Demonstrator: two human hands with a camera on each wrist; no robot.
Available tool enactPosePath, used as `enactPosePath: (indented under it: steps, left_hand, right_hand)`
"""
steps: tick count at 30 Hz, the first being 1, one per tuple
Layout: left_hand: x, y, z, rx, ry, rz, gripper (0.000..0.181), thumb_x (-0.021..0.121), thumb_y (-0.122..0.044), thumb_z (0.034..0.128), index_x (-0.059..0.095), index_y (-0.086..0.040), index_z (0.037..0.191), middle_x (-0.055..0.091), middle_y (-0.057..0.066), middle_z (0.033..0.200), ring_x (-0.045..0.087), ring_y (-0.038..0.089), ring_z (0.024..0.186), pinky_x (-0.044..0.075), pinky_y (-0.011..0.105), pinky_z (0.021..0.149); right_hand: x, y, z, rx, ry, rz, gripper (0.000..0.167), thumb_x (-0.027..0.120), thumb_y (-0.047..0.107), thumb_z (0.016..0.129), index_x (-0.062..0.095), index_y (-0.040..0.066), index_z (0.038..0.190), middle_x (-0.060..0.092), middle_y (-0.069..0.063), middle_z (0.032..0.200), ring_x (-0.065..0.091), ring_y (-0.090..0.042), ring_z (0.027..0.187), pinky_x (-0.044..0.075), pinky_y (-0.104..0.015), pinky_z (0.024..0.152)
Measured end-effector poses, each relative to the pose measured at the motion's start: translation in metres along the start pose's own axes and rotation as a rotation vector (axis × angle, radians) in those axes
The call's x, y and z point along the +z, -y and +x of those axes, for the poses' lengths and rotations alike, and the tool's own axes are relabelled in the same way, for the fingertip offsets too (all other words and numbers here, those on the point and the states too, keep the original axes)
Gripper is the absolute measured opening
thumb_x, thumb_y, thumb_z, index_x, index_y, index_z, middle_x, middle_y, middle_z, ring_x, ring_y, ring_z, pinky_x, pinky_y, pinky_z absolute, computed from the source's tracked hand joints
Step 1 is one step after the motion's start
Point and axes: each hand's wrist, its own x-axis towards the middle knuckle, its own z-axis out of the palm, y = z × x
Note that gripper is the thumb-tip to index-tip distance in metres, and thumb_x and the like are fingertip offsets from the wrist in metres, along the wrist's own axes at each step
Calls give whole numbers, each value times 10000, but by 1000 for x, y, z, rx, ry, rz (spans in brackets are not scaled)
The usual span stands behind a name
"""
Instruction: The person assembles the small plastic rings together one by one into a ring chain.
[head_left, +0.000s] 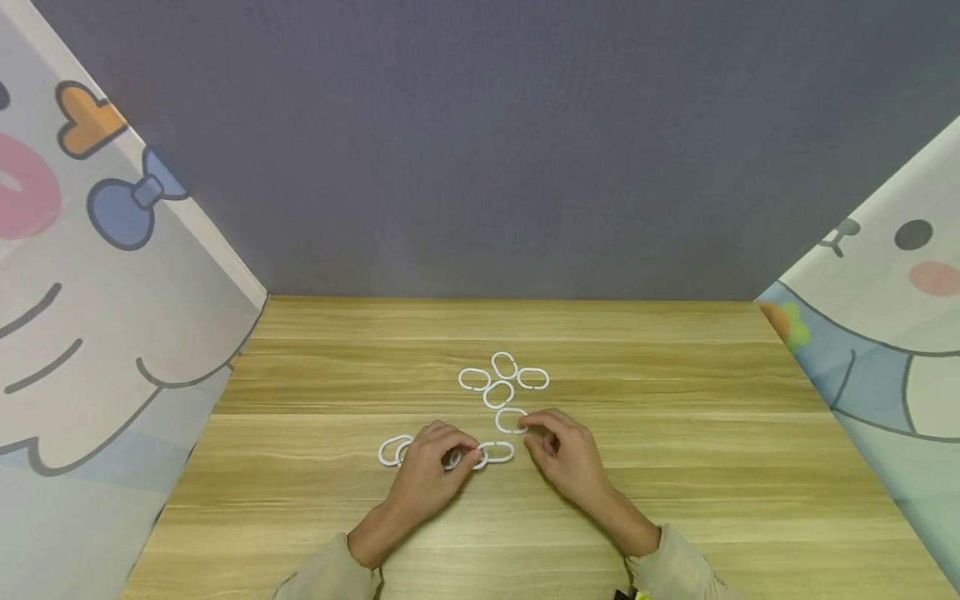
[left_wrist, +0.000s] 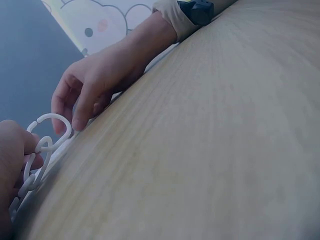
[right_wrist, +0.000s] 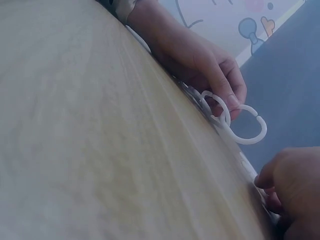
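Note:
My left hand [head_left: 431, 467] pinches a white oval plastic link in a short chain [head_left: 497, 452] between thumb and index finger. The chain's far-left links [head_left: 390, 451] show beyond the hand, while its middle is partly hidden. In the right wrist view, the end link [right_wrist: 250, 137] of this chain hangs free from the pinched one, a small gap in its rim. To the right, my right hand [head_left: 572, 458] has its index fingertip at the right end of a loose white link [head_left: 512, 420] lying on the table. The thumb stands apart from that finger.
Several loose white links [head_left: 474, 380] lie in a cluster on the wooden table [head_left: 675, 375], beyond the hands. A dark grey panel [head_left: 510, 150] rises at the table's back edge. Cartoon-printed panels [head_left: 187, 333] flank both sides.

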Motion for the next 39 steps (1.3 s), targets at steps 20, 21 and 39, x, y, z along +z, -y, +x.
enactPosePath:
  steps: [20,21,39]
  left_hand:
    - [0,-1,-1,-11,9,-13,112,914,-152,919,825,-219,934,776,-141,933,627,34,884,524,262,744]
    - [0,-1,-1,-9,9,-14,112,913,-151,920,824,-218,933,776,-141,933,625,34,881,523,262,743]
    - [-1,-2,-1,-13,12,-19,109,910,-154,924,823,-219,934,772,-143,934,636,41,898,534,279,761]
  right_hand:
    - [-15,-15,6,-8,42,70,635,831,-146,726,767,94,1310,721,-93,1266,535,-101,713,469,-234,605]
    - [-17,-16,7,-6,66,59,652,847,-129,725,765,107,1327,721,-79,1277,533,-85,724,469,-232,614]
    - [-23,-19,9,-61,165,8,740,990,5,724,717,104,1404,735,-25,1204,614,-70,853,565,-271,759]
